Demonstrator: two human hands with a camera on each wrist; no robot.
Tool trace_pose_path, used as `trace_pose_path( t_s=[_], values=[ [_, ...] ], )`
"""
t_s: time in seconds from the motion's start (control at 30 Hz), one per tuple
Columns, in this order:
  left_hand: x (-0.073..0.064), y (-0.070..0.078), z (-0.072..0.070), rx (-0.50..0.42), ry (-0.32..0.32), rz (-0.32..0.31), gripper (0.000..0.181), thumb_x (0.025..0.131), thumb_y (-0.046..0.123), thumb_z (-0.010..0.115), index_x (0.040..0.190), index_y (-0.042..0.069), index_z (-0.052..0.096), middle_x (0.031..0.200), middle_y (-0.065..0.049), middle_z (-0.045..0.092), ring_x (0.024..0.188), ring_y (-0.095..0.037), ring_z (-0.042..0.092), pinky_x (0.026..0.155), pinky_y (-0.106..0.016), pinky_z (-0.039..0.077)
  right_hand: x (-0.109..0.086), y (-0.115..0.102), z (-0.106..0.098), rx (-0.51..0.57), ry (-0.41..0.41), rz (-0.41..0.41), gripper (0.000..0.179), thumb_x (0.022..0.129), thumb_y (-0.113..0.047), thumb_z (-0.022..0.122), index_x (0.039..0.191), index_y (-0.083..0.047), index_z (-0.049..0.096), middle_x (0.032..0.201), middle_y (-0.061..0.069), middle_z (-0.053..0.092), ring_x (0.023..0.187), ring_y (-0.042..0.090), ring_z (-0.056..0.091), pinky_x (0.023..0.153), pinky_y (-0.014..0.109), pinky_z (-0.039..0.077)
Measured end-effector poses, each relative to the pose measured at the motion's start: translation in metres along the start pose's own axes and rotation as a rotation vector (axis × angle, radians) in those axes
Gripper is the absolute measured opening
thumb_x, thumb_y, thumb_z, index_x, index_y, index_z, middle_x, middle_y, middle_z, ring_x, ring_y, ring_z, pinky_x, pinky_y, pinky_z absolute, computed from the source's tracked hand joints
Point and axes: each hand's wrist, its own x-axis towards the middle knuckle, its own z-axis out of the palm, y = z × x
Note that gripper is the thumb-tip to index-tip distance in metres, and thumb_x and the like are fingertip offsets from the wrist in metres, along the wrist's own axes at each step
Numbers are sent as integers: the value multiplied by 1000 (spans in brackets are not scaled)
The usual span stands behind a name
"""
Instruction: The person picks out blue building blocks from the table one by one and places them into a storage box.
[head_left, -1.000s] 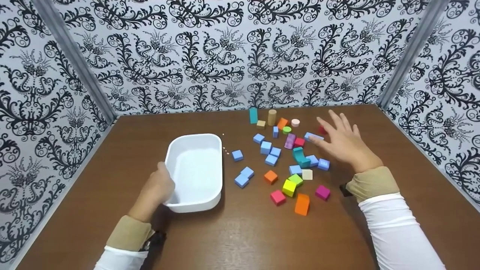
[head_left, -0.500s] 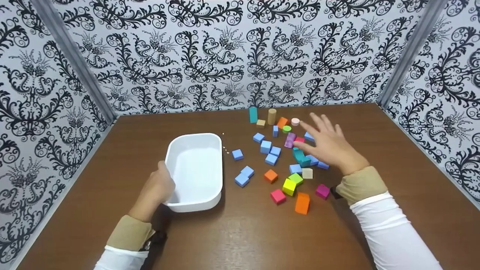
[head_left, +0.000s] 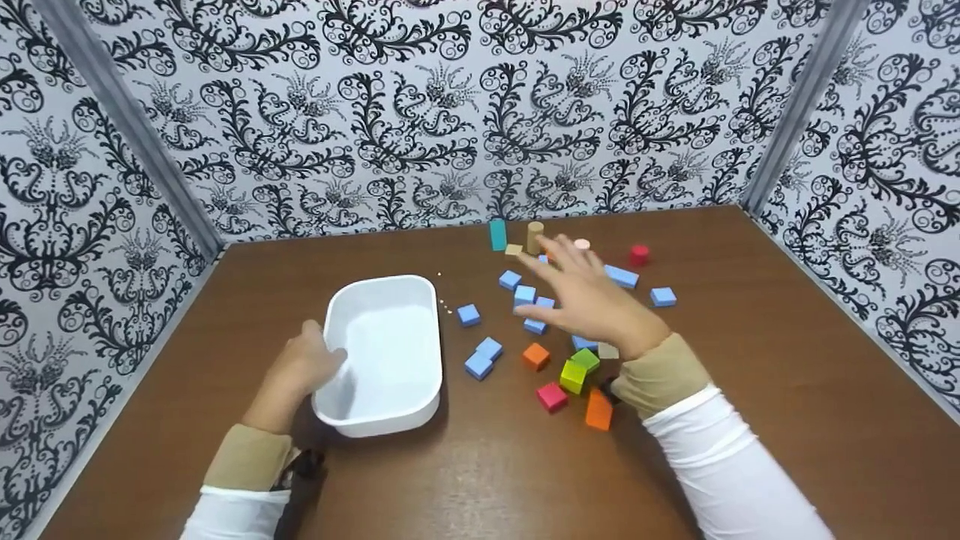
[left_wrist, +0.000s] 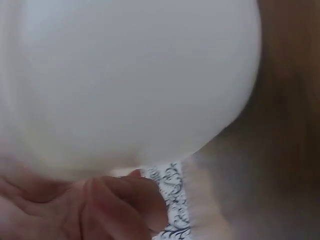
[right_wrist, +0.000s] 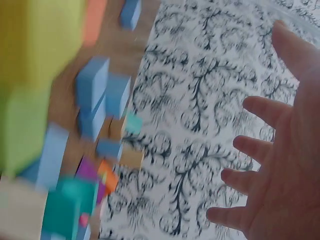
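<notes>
In the head view my left hand (head_left: 304, 364) grips the left wall of a white rectangular tray (head_left: 438, 337), thumb over the rim. The left wrist view shows curled fingers (left_wrist: 120, 205) against the tray's outer side (left_wrist: 135, 80). My right hand (head_left: 596, 304) hovers with spread fingers above scattered toy blocks, touching none that I can see. Near its fingertips are blue blocks (head_left: 524, 296) and a tan cylinder (head_left: 535, 237). A teal curved block (right_wrist: 75, 200) shows in the right wrist view, hidden under the hand in the head view.
Toward the front lie a yellow block (head_left: 573, 376), a red block (head_left: 552, 397) and orange blocks (head_left: 598, 411). A red cylinder (head_left: 639, 255) and a blue block (head_left: 663, 297) lie to the right. Tiny pale bits (head_left: 444, 304) sit beside the tray. Patterned walls (head_left: 420, 120) enclose the table.
My right hand has swept left across the blocks, uncovering the red cylinder and a blue block at the right. The tray has shifted slightly left and nearer, with my left hand on it.
</notes>
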Motion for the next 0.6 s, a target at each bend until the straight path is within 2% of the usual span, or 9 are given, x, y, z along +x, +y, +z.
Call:
trace_pose_path(
  t_s=[0.1,0.2,0.37,0.43,0.6],
  values=[
    [4,1,10,-5,16,-20,66,102,16,49,149,-21,22,134,-47,52,121,-56,60,97,-63,52,6,-14,3,26,6,-49,89,97,-61,70,169,-24,33,177,13,17,163,42,8,127,65,7],
    [7,2,15,-10,46,-23,63,99,8,45,151,-19,21,134,-47,53,122,-57,59,98,-64,50,12,-25,8,47,2,-94,90,94,-53,78,167,-20,38,175,14,24,161,42,17,126,65,15],
    [7,4,22,-34,76,21,64,96,1,44,153,-15,19,126,-45,59,109,-52,66,86,-59,56,12,-31,19,30,-68,-109,87,93,-45,83,165,-19,43,171,16,34,158,38,29,125,61,24],
    [6,5,23,-38,82,27,67,96,0,44,156,-13,17,124,-44,61,105,-50,68,82,-58,56,12,-33,25,35,-106,-118,80,93,-41,83,161,-15,50,165,16,43,153,37,38,123,60,30],
    [5,3,21,-25,84,15,70,96,0,45,159,-12,15,126,-44,60,107,-50,67,84,-58,56,16,-44,43,47,-177,-209,62,94,-32,83,148,-8,63,149,16,59,136,35,57,114,51,46]
  ],
)
